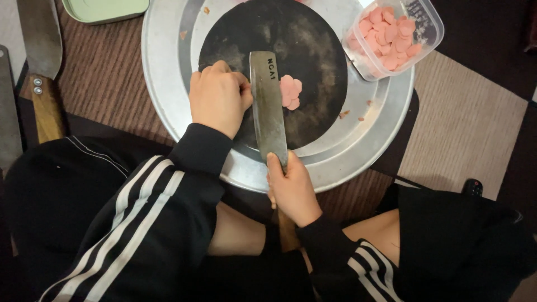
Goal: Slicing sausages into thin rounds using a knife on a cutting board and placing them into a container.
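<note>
My right hand (292,190) grips the wooden handle of a large cleaver (267,106), whose blade stands edge-down on a round dark chopping board (313,56). My left hand (219,96) is curled just left of the blade, fingers tucked against it; whatever it holds is hidden behind the blade. A small pile of pink round slices (290,91) lies on the board just right of the blade. The board rests in a wide metal tray (162,67).
A clear plastic tub (428,31) with several pink slices sits on the tray's upper right rim. A second cleaver (39,39) with a wooden handle lies at the left. A pale green lid (103,10) is at the top. A woven mat (464,123) lies underneath.
</note>
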